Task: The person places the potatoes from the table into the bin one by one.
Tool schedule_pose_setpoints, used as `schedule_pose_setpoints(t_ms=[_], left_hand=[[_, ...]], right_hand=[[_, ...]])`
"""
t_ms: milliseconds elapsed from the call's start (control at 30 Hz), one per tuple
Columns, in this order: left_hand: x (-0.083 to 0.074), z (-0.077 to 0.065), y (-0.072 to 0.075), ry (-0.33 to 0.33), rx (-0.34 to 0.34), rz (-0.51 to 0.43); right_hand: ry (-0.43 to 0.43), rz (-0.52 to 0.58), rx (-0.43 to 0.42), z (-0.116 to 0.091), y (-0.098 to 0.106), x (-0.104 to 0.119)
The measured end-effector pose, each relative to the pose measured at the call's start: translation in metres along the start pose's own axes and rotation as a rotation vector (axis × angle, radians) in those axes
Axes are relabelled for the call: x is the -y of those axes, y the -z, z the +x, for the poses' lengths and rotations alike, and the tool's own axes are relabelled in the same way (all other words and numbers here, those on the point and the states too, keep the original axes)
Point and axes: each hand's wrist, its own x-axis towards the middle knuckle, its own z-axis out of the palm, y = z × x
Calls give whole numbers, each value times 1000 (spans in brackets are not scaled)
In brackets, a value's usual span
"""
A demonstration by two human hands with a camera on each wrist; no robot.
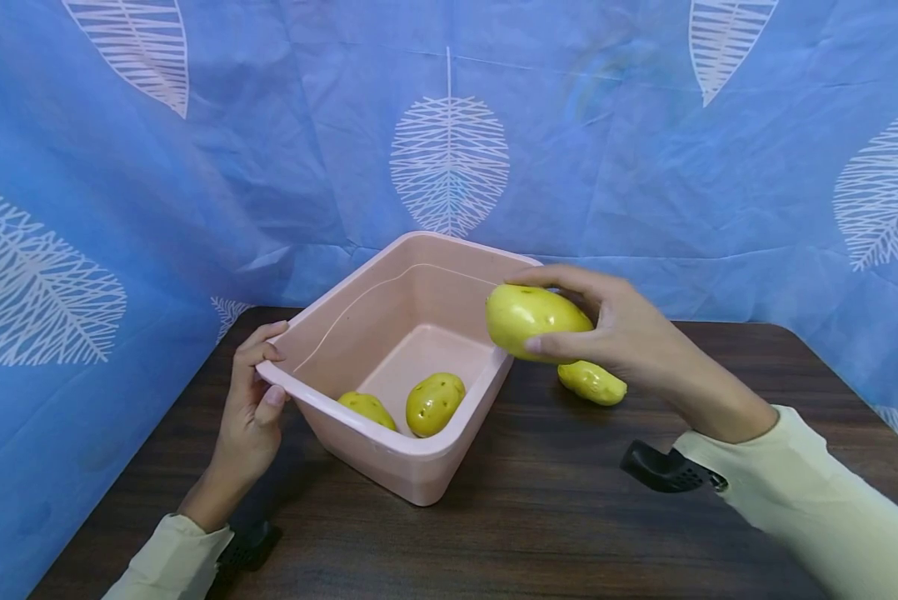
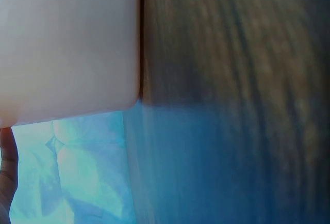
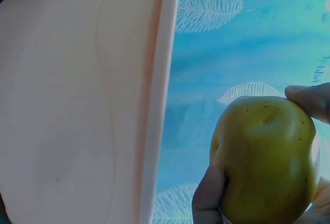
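My right hand (image 1: 606, 325) holds a shiny yellow potato (image 1: 533, 321) above the right rim of a pink plastic bin (image 1: 419, 454). In the right wrist view, thumb and fingers clasp that same potato (image 3: 265, 157) from both sides, and the bin's wall stands to its left. On the bin's left corner, my left hand (image 1: 250, 408) grips the rim, fingers curled over it. Inside the bin lie two more potatoes, one fully visible (image 1: 435, 404) and one partly hidden by the near wall (image 1: 368, 408). A further yellow potato (image 1: 593, 383) lies on the table below my right hand, partly covered.
The dark wooden table (image 1: 554, 533) carries the bin near its middle. Behind and at the sides hangs a blue cloth (image 1: 606, 167) with white leaf prints. A black wrist camera mount (image 1: 662, 468) juts out under my right sleeve.
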Motion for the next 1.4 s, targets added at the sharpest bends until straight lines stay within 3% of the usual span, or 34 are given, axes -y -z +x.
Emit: schedule_pose_setpoints(t_ms=[167,467,767,1400], left_hand=[[-1,0,0,21,1,-1],[0,1,0,0,-5,-5],[-1,1,1,4,-2,-16],[-2,-1,1,46,-3,-16]], right_hand=[[-13,36,18,6,-7,7],[-38,26,41,22,-15,17],[-56,213,75,42,-26,22],[-114,311,120,72,-45,30]])
